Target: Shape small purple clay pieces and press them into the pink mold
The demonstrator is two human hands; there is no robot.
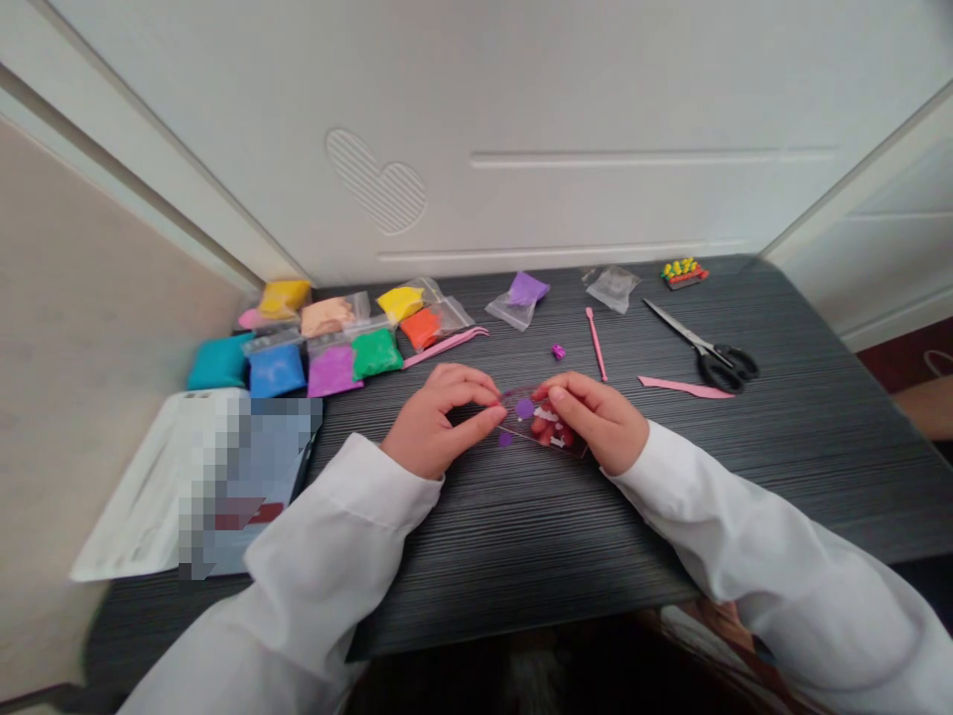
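Note:
My left hand pinches the left edge of a small clear plastic plate between thumb and fingers. My right hand grips the same plate at its right side, thumb on top, with fingers showing through from behind. A flat purple clay disc sits on the plate. Just below its edge shows another purple spot; whether it is a reflection or a second piece I cannot tell. White marks are visible on the plate's right part. Beyond the hands, a small magenta lump lies on the dark table.
Bags of coloured clay cluster at the back left, beside pink tweezers and packets. A purple clay bag, an clear bag, pink tools, scissors and a small yellow-and-red model lie behind and right.

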